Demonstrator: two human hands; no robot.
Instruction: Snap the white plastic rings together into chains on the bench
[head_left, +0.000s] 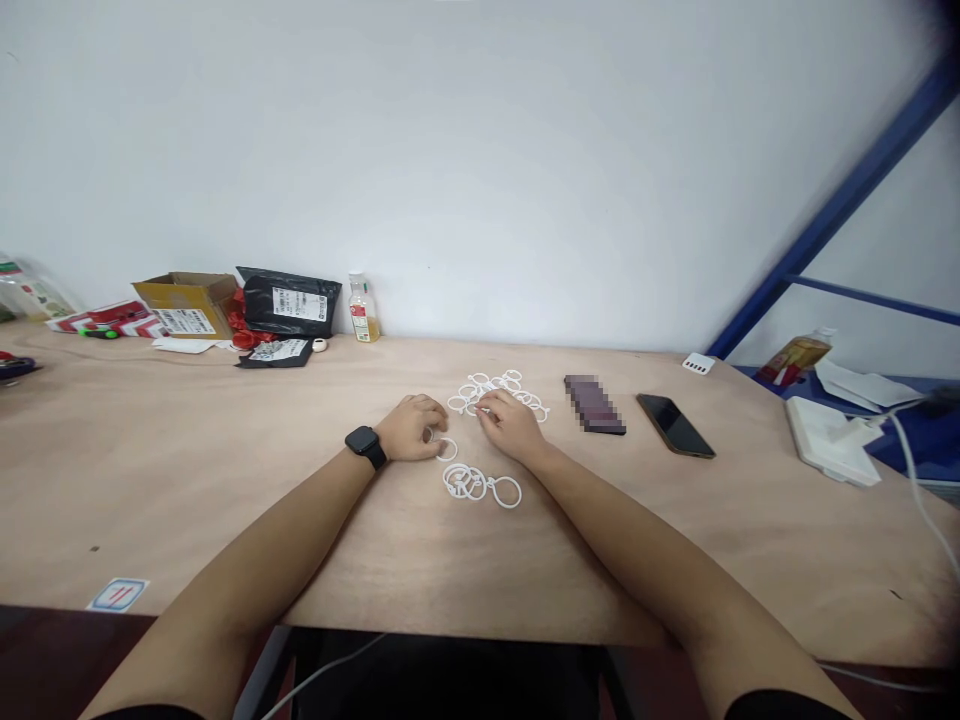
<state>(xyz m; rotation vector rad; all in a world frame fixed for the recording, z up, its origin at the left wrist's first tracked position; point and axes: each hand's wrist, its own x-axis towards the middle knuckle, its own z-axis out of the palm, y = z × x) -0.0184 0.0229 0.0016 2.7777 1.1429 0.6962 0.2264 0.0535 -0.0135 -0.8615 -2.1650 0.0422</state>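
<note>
Rings (493, 383) of white colour lie in a loose heap on the counter (450, 575), and from where I stand I see the right hand (512, 423) over the near edge of this heap. Its thumb and forefinger come close to each other among the rings; whether they are clamped on one, I cannot tell. The left hand (414, 427) is curved just to the left of the heap, with thumb and fingers apart. A single ring (448, 460) is at its thumb, partly hidden by the hand. Nearer to the body there is a smaller cluster (465, 483) of similar rings, some overlapping, apart from the fingers of both hands. A black watch (365, 445) is on the left wrist. Farther right lie a blurred flat object (592, 403) and a dark phone (675, 425).
</note>
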